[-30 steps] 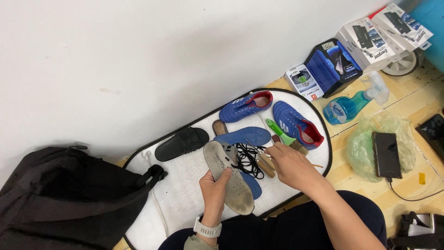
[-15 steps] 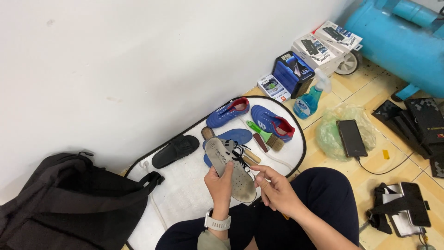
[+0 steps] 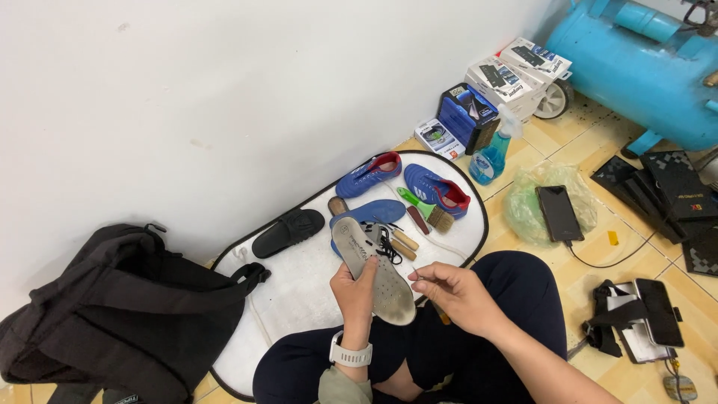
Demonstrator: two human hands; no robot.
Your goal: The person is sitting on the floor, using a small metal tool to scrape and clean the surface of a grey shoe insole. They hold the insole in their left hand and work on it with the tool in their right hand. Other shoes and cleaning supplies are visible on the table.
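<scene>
- Grey insole (image 3: 374,271), worn and dotted with small perforations, is up off the white mat (image 3: 299,292) and over the person's lap, tilted with its heel end toward the wall and its toe end near the knee
- Left hand (image 3: 356,290) has its grip closed around the insole's near edge, thumb on top and fingers underneath; holding it closer to the middle would likely stop the long sole from flexing while it is worked on
- Right hand (image 3: 456,293) is pinched shut on something thin and dark at the fingertips, just beside the toe end of the insole; it is too small to say what it is
- To do this well, I judge the pinched item should meet the insole's face at a shallow angle, with the left wrist steady against the leg, so that the soft foam is not gouged
- Small strokes look wiser than long ones, since the insole is thin and unsupported in the air
- On the mat behind lie two blue shoes (image 3: 404,179), a blue insole (image 3: 374,212), black laces (image 3: 385,241), a green-handled brush (image 3: 420,207), two wooden-handled brushes (image 3: 400,243) and a black slipper (image 3: 288,232), all within reach
- Blue spray bottle (image 3: 490,161) stands just off the mat, near a phone (image 3: 557,213) lying on a plastic bag
- Black backpack (image 3: 112,307) slumps to the left, touching the mat's edge
</scene>
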